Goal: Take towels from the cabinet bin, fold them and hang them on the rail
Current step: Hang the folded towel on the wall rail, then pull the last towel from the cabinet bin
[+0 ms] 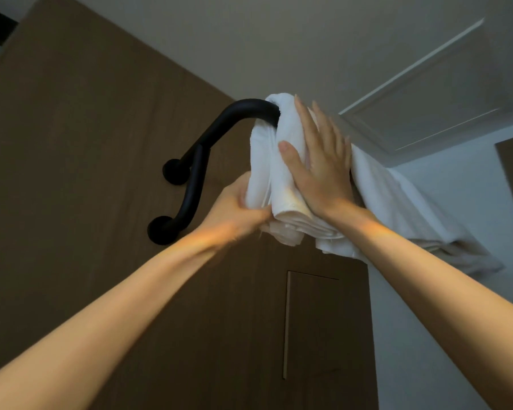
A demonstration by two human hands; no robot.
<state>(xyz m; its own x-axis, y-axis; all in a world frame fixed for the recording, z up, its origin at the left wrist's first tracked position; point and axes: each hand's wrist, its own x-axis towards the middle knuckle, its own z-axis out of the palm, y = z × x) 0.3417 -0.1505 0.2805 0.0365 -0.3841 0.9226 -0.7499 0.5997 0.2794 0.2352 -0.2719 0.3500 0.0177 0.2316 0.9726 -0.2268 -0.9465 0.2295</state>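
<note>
A black curved rail (219, 128) juts from the brown wall above me. A folded white towel (282, 176) hangs over the rail's top bar. My left hand (240, 208) grips the towel's lower left edge. My right hand (317, 164) lies flat against the towel's front, fingers straight and pointing up. A second white towel (397, 208) hangs on the rail just to the right, behind my right wrist. Most of the bar is hidden under the towels.
The brown wood wall (86, 143) carries the rail's two round mounts (175, 171). A narrow panel door (308, 321) sits in the wall below the towels. A white wall (427, 335) stands at the right, and a ceiling hatch (427, 108) is overhead.
</note>
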